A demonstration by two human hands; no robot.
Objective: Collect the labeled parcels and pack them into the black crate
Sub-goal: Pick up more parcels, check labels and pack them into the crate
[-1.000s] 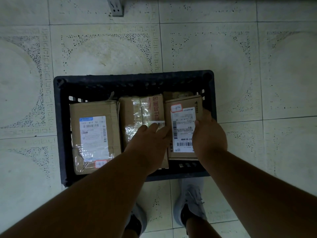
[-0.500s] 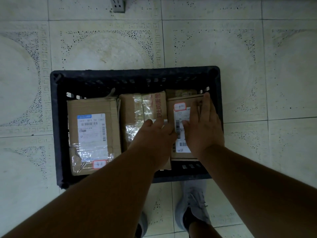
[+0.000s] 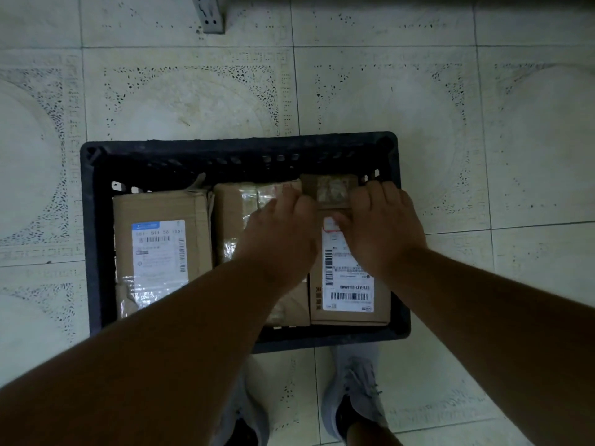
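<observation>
The black crate [image 3: 93,239] stands on the tiled floor and holds several cardboard parcels. A large box with a white label [image 3: 161,252] lies at the left. A taped parcel [image 3: 233,214] fills the middle. A box with a barcode label [image 3: 349,291] lies at the right. Behind it, against the crate's far wall, sits a small brown taped box [image 3: 331,189]. My left hand [image 3: 283,233] grips the small box's left side and my right hand [image 3: 383,226] grips its right side. My forearms hide part of the middle parcel.
A grey metal foot [image 3: 209,14] stands on the floor at the top edge. My grey shoes [image 3: 354,394] are just in front of the crate's near wall. Patterned floor tiles surround the crate on all sides.
Both hands have left the right labelled box and moved forward to the small taped box at the back. The barcode label is now uncovered.
</observation>
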